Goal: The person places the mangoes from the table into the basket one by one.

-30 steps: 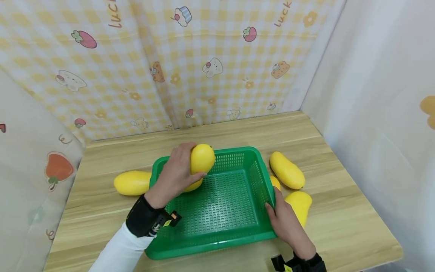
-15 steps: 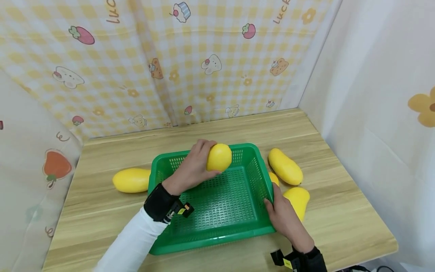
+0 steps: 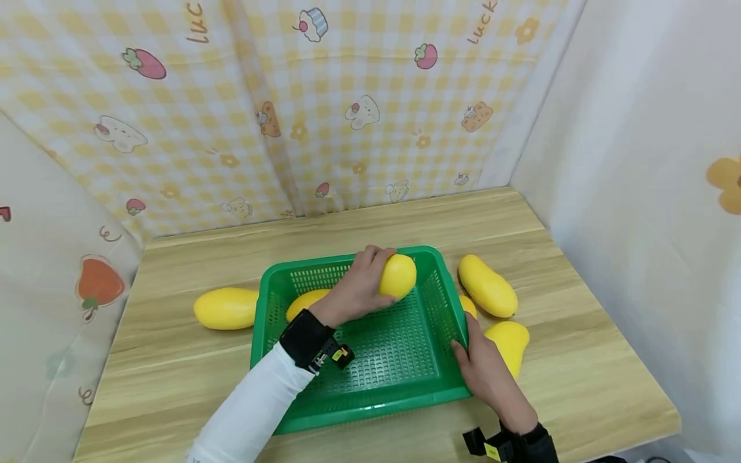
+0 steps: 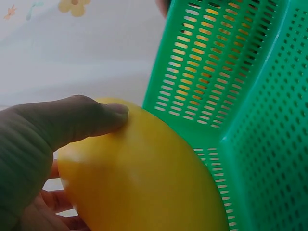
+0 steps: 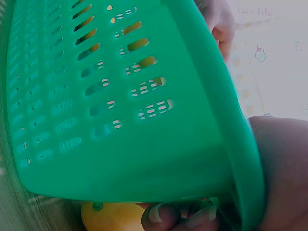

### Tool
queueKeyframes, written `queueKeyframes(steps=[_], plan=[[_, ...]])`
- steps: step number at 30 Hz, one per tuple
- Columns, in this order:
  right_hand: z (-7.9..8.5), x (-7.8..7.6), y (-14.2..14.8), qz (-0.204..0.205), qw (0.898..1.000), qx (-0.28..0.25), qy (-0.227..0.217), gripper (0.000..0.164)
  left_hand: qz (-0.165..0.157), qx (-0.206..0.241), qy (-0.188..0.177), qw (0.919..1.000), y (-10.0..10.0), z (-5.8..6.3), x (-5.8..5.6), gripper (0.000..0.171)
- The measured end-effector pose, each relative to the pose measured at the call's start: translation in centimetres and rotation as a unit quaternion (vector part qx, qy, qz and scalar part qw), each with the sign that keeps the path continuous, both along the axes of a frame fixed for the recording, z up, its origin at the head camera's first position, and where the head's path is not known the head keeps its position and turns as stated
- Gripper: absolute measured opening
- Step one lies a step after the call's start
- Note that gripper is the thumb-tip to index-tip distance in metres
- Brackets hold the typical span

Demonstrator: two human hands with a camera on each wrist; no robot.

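My left hand (image 3: 359, 287) holds a yellow mango (image 3: 398, 278) over the far right part of a green plastic basket (image 3: 376, 411). In the left wrist view, the thumb lies across the mango (image 4: 149, 173) and some fingers show behind it. A second mango (image 3: 305, 301) lies inside the basket at the left, partly hidden by my left forearm. My right hand (image 3: 483, 366) grips the basket's right rim, with the thumb on the inner side. In the right wrist view its fingertips (image 5: 161, 215) curl under the rim, close to another yellow fruit (image 5: 113, 216).
Right of the basket lie a long mango (image 3: 488, 286), another mango (image 3: 509, 346) and a partly hidden one (image 3: 467, 307). One more mango (image 3: 226, 308) rests left of the basket. The wooden table (image 3: 590, 373) meets patterned curtains (image 3: 324, 154) at the back and sides.
My left hand has carried the mango rightward across the basket, from its left part to the far right part. The mango inside the basket shows more now. My right hand keeps its grip.
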State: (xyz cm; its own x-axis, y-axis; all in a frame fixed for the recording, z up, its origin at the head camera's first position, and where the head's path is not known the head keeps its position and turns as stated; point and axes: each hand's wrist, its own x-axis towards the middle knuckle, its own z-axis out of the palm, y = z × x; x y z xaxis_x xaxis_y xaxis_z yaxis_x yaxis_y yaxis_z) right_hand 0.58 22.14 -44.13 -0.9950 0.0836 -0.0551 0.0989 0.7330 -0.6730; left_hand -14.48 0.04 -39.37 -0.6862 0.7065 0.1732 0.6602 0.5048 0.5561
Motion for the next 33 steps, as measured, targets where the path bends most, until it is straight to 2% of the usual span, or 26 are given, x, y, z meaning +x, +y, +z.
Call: queueKeyframes(steps=[7, 12, 20, 28, 33], plan=[[-0.3, 0.2, 0.1, 0.004, 1.0, -0.008, 0.007, 0.054, 0.0, -0.005, -0.011, 0.9999, 0.9, -1.5, -0.1, 0.084], [-0.4, 0.1, 0.0, 0.0, 1.0, -0.011, 0.009, 0.055, -0.009, -0.006, -0.011, 0.9999, 1.6, -2.3, -0.3, 0.079], [-0.5, 0.2, 0.1, -0.006, 1.0, -0.013, 0.013, 0.055, -0.014, -0.061, 0.024, 0.9977, 3.1, -3.3, -0.5, 0.077], [-0.5, 0.2, 0.2, -0.007, 1.0, -0.017, 0.011, 0.054, -0.008, -0.085, 0.021, 0.9961, 3.9, -4.4, -0.7, 0.077], [-0.3, 0.1, 0.2, -0.003, 1.0, -0.02, 0.011, 0.054, -0.008, -0.102, 0.031, 0.9943, 4.2, -4.9, -0.7, 0.078]])
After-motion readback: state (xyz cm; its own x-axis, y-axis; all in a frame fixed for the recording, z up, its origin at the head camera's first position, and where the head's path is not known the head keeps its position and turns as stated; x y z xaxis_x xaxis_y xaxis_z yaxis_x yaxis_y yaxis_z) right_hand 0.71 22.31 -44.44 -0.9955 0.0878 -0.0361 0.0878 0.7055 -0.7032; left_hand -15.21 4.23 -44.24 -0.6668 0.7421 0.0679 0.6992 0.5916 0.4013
